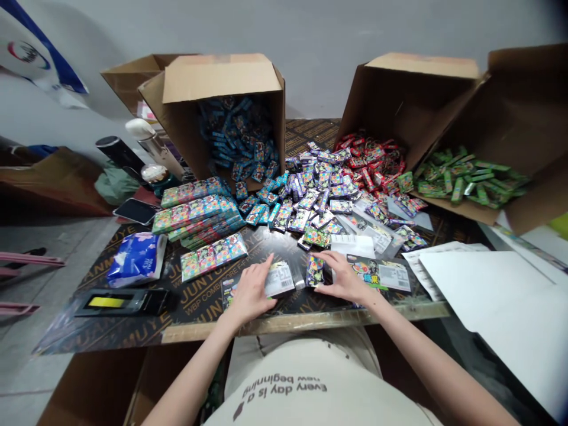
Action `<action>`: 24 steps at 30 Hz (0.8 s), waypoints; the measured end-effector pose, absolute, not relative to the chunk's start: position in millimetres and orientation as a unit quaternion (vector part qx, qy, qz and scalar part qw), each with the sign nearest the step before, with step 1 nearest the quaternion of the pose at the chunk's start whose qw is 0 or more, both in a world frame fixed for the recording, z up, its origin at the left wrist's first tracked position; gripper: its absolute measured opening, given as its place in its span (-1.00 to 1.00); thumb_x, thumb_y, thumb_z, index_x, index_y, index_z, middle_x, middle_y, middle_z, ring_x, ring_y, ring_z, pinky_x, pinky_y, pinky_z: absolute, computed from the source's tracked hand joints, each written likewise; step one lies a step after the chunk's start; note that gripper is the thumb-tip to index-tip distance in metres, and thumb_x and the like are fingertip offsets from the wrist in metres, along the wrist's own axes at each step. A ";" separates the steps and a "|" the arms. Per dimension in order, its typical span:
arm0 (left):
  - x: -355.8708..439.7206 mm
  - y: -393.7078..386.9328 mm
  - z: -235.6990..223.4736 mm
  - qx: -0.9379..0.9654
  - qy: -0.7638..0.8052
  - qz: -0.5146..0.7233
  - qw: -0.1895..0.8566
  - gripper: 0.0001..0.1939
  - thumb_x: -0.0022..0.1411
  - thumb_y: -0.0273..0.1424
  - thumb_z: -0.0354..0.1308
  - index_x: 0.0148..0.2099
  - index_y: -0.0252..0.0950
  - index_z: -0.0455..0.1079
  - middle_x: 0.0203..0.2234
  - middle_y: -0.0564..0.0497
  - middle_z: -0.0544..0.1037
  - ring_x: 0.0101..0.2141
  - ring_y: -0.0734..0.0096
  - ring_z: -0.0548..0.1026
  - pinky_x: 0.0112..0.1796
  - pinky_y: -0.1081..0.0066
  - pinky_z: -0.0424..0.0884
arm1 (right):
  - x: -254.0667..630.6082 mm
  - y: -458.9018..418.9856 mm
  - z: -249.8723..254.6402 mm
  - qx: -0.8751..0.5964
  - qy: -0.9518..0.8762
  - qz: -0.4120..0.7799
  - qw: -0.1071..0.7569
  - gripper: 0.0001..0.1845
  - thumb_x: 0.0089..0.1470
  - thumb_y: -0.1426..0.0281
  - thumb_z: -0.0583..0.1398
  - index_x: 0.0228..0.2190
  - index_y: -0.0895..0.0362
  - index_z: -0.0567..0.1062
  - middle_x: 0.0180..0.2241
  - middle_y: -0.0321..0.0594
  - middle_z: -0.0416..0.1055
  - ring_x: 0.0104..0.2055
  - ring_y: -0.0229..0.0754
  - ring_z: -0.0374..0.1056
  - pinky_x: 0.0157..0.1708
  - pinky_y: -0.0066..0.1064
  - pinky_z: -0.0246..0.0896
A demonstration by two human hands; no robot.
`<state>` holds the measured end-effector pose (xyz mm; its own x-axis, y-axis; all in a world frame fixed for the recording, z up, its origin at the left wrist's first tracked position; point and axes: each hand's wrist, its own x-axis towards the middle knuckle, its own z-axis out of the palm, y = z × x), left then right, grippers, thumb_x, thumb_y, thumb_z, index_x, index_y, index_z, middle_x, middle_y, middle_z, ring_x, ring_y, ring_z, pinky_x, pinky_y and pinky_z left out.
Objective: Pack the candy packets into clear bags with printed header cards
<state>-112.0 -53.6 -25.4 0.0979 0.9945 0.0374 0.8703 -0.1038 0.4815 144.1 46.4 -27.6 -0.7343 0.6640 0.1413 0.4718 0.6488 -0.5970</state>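
Note:
My left hand (251, 290) lies on a clear plastic bag with a white label (279, 279), its fingers gripping the bag's edge. My right hand (341, 275) pinches a small purple foil packet (315, 270) at its fingertips. Just right of it lies a flat printed bag (379, 274) with a colourful label. A loose heap of purple packets (317, 204) spreads across the dark printed tabletop (199, 302) ahead of my hands. Stacked rows of teal-and-pink packets (197, 216) stand to the left.
Tilted cardboard boxes spill blue packets (235, 139), red packets (368, 160) and green packets (465, 177) at the back. A tissue pack (135, 259), a black tray (119, 302), a phone (135, 211) and bottles (151, 145) sit left. White sheets (479, 290) lie right.

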 end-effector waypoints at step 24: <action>-84.7 -30.1 -6.1 0.161 0.541 0.555 0.611 -0.68 -0.25 -0.54 0.33 -0.33 -0.39 0.40 -0.47 0.02 0.52 -0.47 0.46 0.50 -0.32 0.38 0.46 | 123.9 38.2 13.0 -0.369 -0.851 0.192 0.322 -0.32 -0.03 0.30 0.21 0.11 0.02 0.12 0.16 -0.09 0.04 0.20 0.03 -0.04 0.12 -0.02 -0.10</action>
<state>-84.7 -30.1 -6.1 -0.2007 0.8523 -0.4830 -0.5050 0.3325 0.7965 123.9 38.2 13.0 -0.5211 0.7512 0.4053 0.5037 0.6539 -0.5645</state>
